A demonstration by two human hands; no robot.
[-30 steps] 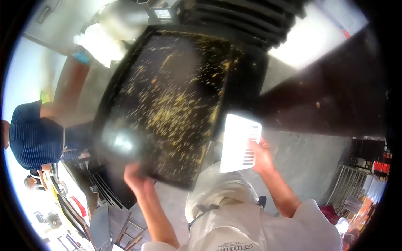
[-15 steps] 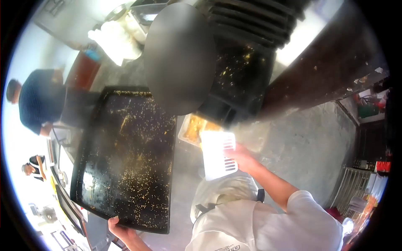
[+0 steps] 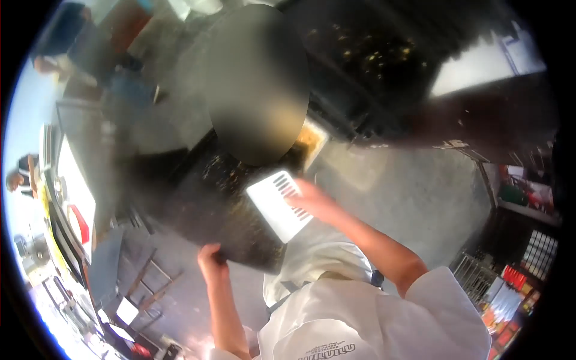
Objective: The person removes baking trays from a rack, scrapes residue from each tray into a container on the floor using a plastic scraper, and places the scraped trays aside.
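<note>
A dark tray (image 3: 207,225), blurred and dotted with yellowish crumbs, hangs tilted in front of me. My left hand (image 3: 213,263) is closed on its near edge. In my right hand (image 3: 309,199) is a white plastic scraper (image 3: 275,211) with a row of slots, gripped at its slotted side. The scraper overlaps the right part of the tray in view, and I cannot tell whether they touch. Behind the scraper lies a pale container (image 3: 313,143) with orange-yellow contents, partly hidden by a grey blurred oval that also covers part of the tray.
A dark rack (image 3: 372,54) with crumbs stands beyond, with a dark brown surface (image 3: 474,120) to its right. One person (image 3: 60,36) is at the upper left, another (image 3: 27,174) at the far left. A wooden-legged stand (image 3: 147,282) is at the lower left.
The tray has swung from the left toward the middle and tilted, with my left hand on its edge. The scraper has shifted left and turned. The whole view has rotated.
</note>
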